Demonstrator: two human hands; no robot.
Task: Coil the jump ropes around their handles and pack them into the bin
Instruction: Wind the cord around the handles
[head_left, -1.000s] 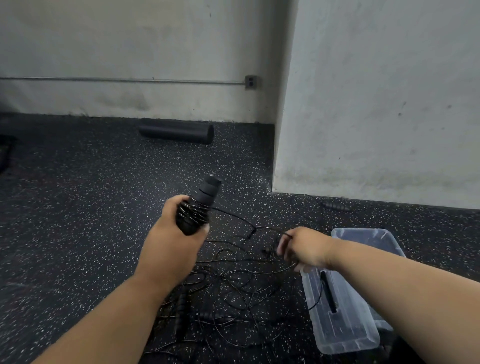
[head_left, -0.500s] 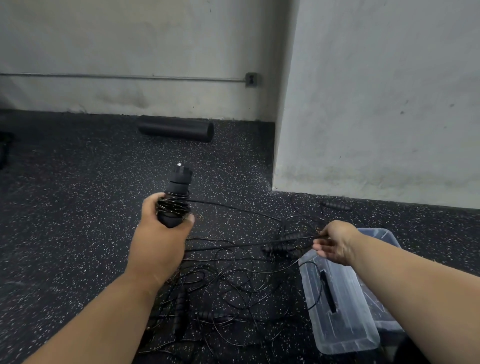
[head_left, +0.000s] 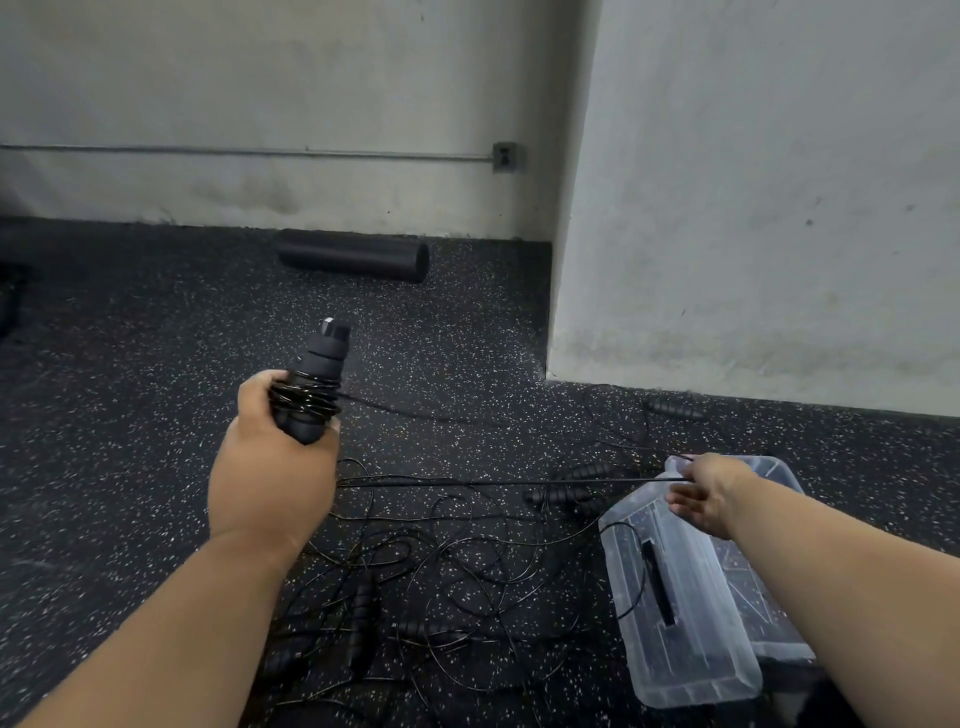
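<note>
Right hand (head_left: 704, 491) has swung out right, pinching the cord (head_left: 498, 482) taut; left hand (head_left: 272, 467) grips the half-wrapped handles (head_left: 311, 389), ready for another coil.

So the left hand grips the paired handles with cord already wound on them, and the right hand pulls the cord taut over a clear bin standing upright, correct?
Not quite: the clear bin is tipped on its side, not upright, as the head view shows. The left hand does grip the handles with cord wound on them, and the right hand holds the cord taut.

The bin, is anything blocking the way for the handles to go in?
Seemingly yes: a clear lid appears to lie over the bin, and the right hand hovers above it. The left hand holds the handles.
</note>
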